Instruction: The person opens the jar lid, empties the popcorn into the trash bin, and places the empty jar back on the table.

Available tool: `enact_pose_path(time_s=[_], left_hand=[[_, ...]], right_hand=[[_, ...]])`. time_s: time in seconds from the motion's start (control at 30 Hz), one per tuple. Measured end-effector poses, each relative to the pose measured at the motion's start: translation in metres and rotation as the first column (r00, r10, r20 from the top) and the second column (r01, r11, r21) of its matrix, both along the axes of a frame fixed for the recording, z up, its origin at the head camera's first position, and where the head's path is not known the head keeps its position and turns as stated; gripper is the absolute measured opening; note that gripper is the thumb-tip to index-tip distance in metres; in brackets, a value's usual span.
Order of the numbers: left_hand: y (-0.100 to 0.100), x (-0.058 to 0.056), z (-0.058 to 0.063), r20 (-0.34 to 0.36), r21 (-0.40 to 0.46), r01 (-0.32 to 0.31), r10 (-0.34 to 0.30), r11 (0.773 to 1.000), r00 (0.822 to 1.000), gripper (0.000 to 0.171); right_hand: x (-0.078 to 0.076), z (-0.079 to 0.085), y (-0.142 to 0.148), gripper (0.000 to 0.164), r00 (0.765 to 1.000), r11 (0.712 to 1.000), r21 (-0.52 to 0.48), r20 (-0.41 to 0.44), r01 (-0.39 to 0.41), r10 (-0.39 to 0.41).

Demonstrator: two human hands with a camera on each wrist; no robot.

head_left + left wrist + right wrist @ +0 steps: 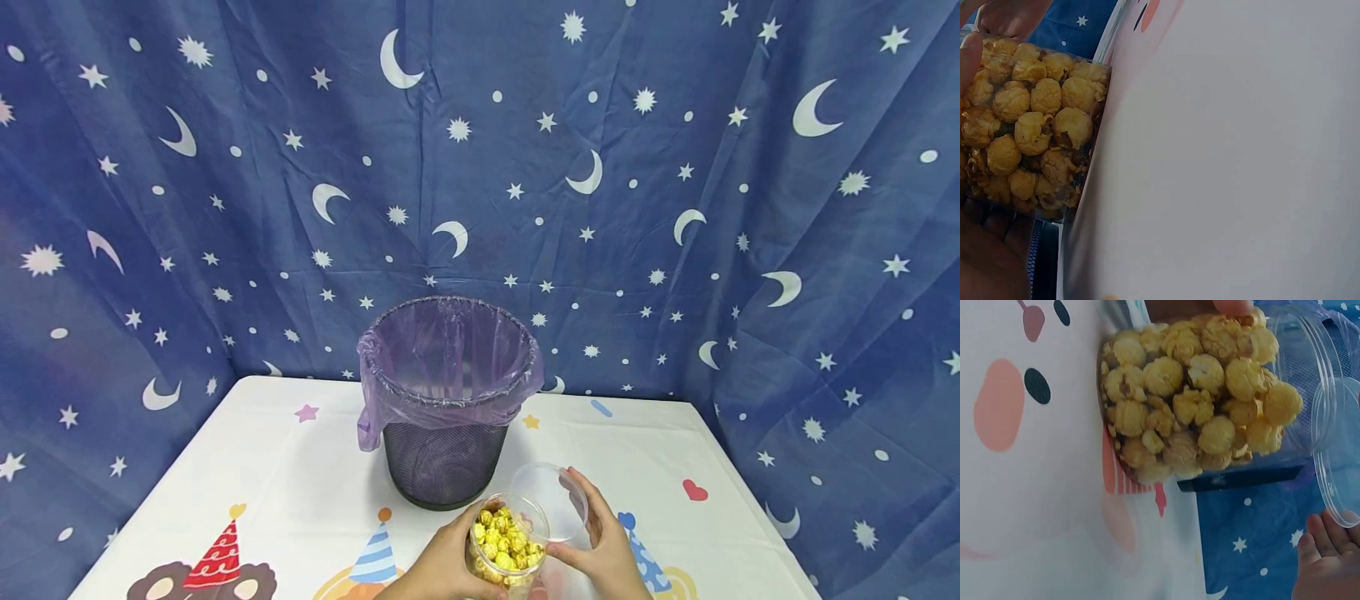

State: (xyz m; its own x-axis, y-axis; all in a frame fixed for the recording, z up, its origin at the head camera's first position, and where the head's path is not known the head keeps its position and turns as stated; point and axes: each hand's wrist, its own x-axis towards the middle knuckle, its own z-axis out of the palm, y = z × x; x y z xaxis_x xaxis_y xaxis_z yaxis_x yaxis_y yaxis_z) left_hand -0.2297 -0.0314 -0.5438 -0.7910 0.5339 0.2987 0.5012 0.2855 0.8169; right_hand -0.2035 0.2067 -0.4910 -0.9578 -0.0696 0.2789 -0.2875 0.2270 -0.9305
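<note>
One popcorn tub [536, 514]; one lid [549, 500]

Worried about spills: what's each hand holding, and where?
The left hand grips the popcorn tub round its side; the right hand holds the lid by its edge.

A clear round jar [536, 514] of golden popcorn [501, 542] stands upright and uncovered at six o'clock in the head view, gripped by the left hand [444, 560], its popcorn below the rim. The transparent round lid [551, 500] is off, tilted, at two o'clock beside the jar's mouth, held by the right hand [609, 543].
</note>
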Motion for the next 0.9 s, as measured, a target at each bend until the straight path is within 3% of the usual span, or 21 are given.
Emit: enact_pose_path(time_s=[0.4,0.9], left_hand=[[0.001,-0.002,-0.003,-0.025,0.004,-0.005,0.006,1.0,1.0,0.104],[0.001,0.001,0.003,0.012,-0.018,-0.014,0.014,1.0,1.0,0.104]], right_hand=[[-0.004,0.004,0.015,0.093,0.996,0.997,-0.077,-0.087,0.006,-0.013],[-0.016,-0.003,0.042,0.092,0.992,0.992,0.003,0.011,0.13,-0.13]])
